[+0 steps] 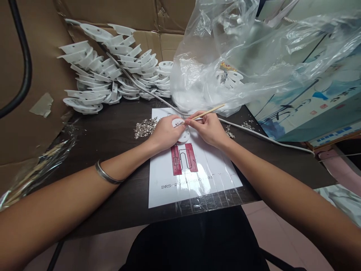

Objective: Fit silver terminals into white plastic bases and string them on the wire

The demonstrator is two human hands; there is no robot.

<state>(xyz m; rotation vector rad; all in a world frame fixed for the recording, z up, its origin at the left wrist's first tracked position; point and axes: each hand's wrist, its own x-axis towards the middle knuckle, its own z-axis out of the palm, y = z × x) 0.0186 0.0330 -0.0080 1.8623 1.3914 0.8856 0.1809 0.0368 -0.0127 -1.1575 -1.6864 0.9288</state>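
Note:
Over a white printed sheet (pixel 160 195) taped to the dark table, my left hand (pixel 167 131) grips a round white plastic piece (pixel 184 136). Part of that piece is hidden behind my fingers and thumb. My right hand (pixel 209 128) pinches a thin wooden stick (pixel 212 110), its lower tip at the white piece and its far end pointing up to the right. A pile of small shiny metal parts (pixel 145 128) lies just left of my left hand. Below both hands, a red printed figure (pixel 184 159) shows on the sheet.
Many stacked white plastic pieces (pixel 93 75) stand at the back left against cardboard (pixel 169 45). A clear plastic bag (pixel 203 75) is behind my hands. A grey cable (pixel 141 87) crosses the table. More small metal parts (pixel 247 125) lie at right, near a painted panel (pixel 310 94).

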